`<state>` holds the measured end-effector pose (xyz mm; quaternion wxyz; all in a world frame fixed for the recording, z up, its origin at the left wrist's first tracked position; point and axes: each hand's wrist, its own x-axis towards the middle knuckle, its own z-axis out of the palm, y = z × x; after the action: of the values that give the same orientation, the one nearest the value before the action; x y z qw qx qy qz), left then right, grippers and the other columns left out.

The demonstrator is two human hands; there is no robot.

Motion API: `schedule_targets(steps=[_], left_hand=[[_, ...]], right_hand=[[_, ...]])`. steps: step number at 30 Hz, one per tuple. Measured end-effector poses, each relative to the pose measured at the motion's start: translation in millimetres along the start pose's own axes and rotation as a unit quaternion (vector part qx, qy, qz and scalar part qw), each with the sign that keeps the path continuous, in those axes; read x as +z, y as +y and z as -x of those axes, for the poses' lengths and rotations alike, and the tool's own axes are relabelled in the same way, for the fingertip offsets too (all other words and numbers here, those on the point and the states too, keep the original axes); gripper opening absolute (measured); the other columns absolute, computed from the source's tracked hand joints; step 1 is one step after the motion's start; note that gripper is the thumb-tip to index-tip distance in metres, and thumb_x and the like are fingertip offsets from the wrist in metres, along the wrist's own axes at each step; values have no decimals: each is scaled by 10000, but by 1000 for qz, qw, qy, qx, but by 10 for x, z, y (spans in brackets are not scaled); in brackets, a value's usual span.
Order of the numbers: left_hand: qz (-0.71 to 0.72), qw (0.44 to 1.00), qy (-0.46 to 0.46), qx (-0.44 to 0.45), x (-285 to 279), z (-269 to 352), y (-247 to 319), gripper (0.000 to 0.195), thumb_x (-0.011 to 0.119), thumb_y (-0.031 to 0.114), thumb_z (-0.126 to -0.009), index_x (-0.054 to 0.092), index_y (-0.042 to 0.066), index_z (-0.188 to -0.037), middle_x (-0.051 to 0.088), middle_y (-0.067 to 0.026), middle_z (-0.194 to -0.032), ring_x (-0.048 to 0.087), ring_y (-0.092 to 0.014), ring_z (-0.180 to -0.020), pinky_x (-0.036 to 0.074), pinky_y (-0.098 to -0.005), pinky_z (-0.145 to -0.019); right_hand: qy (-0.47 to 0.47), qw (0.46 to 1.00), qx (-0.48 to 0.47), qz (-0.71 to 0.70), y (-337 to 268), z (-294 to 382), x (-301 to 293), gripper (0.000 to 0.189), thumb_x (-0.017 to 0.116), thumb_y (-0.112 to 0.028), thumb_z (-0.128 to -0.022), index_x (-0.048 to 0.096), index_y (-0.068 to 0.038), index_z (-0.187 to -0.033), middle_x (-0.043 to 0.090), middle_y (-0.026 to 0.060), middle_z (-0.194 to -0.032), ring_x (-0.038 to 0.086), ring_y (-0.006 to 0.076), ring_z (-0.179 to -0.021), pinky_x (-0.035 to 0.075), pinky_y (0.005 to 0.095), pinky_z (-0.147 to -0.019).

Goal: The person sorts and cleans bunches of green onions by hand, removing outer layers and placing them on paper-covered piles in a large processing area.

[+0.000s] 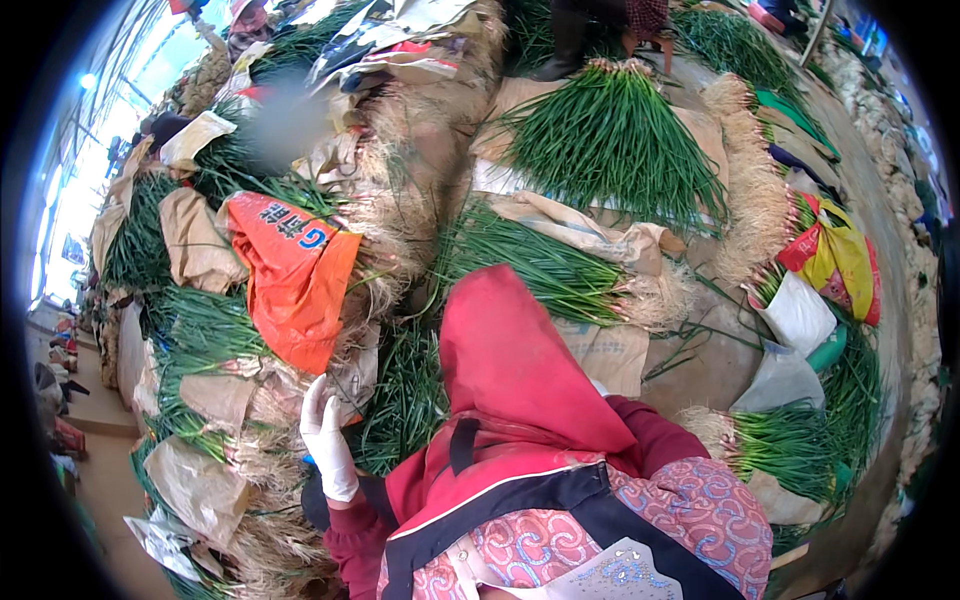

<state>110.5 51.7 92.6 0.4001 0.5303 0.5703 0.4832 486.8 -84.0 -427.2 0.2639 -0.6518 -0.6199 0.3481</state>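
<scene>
My left hand, in a white glove, is raised with its fingers apart and nothing visible in it. Just above its fingertips is the lower corner of an orange printed plastic sack draped over bundled green onions. Of my right hand only a sliver of white glove shows past the red apron; whatever it touches is hidden. Beyond my knees a bunch of green onions lies with its roots to the right, partly under a beige woven sack. Loose green leaves are heaped between my left hand and the apron.
A large fanned bunch of green onions lies farther ahead, near another person's dark boot. Root-ended bundles are stacked along the left. More bundles, a white sack and a yellow-red bag line the right.
</scene>
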Motion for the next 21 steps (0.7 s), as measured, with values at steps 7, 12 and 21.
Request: schedule_targets(steps=[7, 12, 21], left_hand=[[21, 999, 25, 0, -142, 92, 14, 372, 552, -3, -889, 566, 21, -1260, 597, -17, -1120, 537, -86, -980, 429, -229, -887], [-32, 999, 36, 9, -174, 119, 79, 367, 556, 4, -885, 561, -6, -1252, 597, -42, -1153, 556, -116, -1007, 445, -255, -895], [-34, 994, 104, -11, -231, 98, -128, 361, 589, -11, -859, 584, 15, -1219, 624, -24, -1097, 558, -105, -937, 457, -252, -868]], right_hand=[[50, 977, 186, -91, -999, -162, -1638, 378, 547, -205, -846, 630, -60, -1185, 669, 170, -1092, 632, 274, -1026, 465, 330, -925], [7, 971, 228, -73, -1072, -828, -2274, 460, 533, -170, -815, 577, -64, -1261, 642, 145, -1177, 614, 238, -1059, 453, 286, -916], [37, 968, 243, 49, -348, -1778, -2973, 548, 496, -89, -761, 530, -33, -1305, 579, 184, -1266, 487, 314, -1246, 338, 317, -1064]])
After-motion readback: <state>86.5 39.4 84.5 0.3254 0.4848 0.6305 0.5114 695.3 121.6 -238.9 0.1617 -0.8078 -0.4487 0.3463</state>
